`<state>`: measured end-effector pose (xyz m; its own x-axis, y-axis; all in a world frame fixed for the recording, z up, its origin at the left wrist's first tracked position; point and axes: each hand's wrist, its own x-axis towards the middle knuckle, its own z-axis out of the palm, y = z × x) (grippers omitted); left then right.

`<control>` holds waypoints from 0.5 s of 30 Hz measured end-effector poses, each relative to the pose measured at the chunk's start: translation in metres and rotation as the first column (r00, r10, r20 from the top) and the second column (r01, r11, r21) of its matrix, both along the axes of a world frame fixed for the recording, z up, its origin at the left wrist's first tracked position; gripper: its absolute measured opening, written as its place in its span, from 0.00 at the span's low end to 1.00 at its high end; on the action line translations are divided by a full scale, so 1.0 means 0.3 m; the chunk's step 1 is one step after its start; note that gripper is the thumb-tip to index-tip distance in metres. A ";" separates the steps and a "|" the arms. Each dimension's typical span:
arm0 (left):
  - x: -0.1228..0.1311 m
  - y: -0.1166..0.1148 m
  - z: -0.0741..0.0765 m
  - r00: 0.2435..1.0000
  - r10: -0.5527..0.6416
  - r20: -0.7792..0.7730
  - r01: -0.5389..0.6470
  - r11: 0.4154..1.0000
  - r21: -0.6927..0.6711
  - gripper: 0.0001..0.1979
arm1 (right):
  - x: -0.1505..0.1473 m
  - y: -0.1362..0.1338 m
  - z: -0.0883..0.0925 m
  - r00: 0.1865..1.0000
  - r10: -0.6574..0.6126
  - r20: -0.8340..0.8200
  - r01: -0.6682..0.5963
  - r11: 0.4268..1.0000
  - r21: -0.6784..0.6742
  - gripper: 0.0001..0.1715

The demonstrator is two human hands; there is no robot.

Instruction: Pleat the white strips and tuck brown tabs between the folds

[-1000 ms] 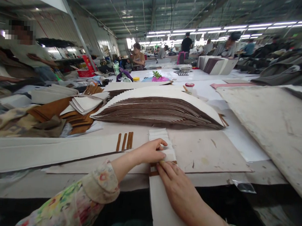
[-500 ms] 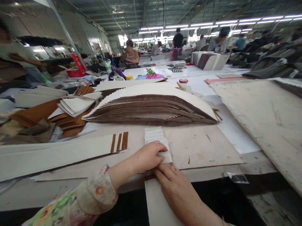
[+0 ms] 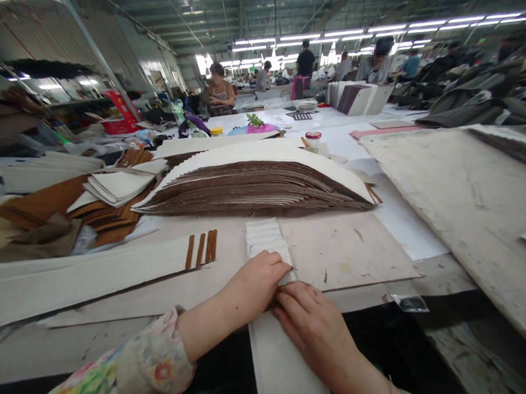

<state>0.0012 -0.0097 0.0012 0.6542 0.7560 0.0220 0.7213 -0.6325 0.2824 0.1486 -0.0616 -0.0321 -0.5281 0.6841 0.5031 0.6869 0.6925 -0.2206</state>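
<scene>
My left hand (image 3: pixel 256 281) presses down on a fanned row of white strips (image 3: pixel 264 238) lying on the worktable. My right hand (image 3: pixel 312 322) lies flat against it, fingertips on the near end of the same strips, over a long white strip (image 3: pixel 282 366) that runs toward me off the table edge. Both hands touch each other at the strips. A few thin brown strips (image 3: pixel 201 250) lie on a long white band (image 3: pixel 85 273) to the left.
A big fanned stack of brown and white sheets (image 3: pixel 255 182) fills the table behind the hands. Brown and white cut pieces (image 3: pixel 110 193) pile at the left. A stained grey board (image 3: pixel 463 194) lies at the right. Other people work at far tables.
Both hands have slid a little toward me along the white strips. My view has shifted, so everything sits slightly further left and lower.
</scene>
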 end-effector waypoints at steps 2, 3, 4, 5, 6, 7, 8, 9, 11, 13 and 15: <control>0.001 -0.004 0.000 1.000 -0.008 -0.023 0.008 1.000 0.004 0.12 | 0.001 0.002 0.000 1.000 0.001 -0.003 -0.001 1.000 -0.003 0.09; 0.002 -0.006 0.000 0.999 -0.010 -0.034 0.011 1.000 0.004 0.12 | 0.002 0.003 0.000 1.000 0.002 -0.006 -0.002 1.000 -0.004 0.09; 0.003 -0.007 0.001 0.999 -0.013 -0.046 0.014 1.000 0.006 0.12 | 0.002 0.005 0.000 1.000 0.004 -0.012 -0.004 1.000 -0.006 0.09; 0.006 -0.009 0.003 0.998 -0.018 -0.062 0.019 1.000 0.009 0.12 | 0.003 0.006 0.000 1.000 0.004 -0.020 -0.004 1.000 -0.012 0.09; 0.009 -0.012 0.005 0.996 -0.024 -0.082 0.026 1.000 0.014 0.11 | 0.003 0.008 0.000 0.999 0.004 -0.032 -0.005 1.000 -0.021 0.09; 0.013 -0.015 0.007 0.994 -0.029 -0.104 0.032 0.999 0.022 0.11 | 0.005 0.009 -0.001 0.999 0.004 -0.045 -0.006 0.999 -0.034 0.09; 0.016 -0.017 0.010 0.991 -0.032 -0.126 0.037 0.999 0.031 0.11 | 0.007 0.011 -0.003 0.998 0.002 -0.061 -0.005 0.999 -0.049 0.08; 0.018 -0.020 0.012 0.989 -0.035 -0.146 0.042 0.998 0.039 0.10 | 0.009 0.013 -0.005 0.997 -0.006 -0.078 0.001 0.998 -0.065 0.07; 0.019 -0.023 0.015 0.985 -0.038 -0.170 0.046 0.998 0.042 0.08 | 0.016 0.019 -0.010 0.992 -0.054 -0.112 0.043 0.994 -0.103 0.05; 0.012 -0.024 0.013 0.986 -0.030 -0.165 0.035 0.999 0.028 0.07 | 0.025 0.028 -0.018 0.983 -0.131 -0.130 0.113 0.984 -0.134 0.06; 0.001 -0.022 0.008 0.991 -0.013 -0.133 0.015 1.000 0.011 0.09 | 0.033 0.040 -0.028 0.973 -0.181 -0.141 0.163 0.978 -0.134 0.16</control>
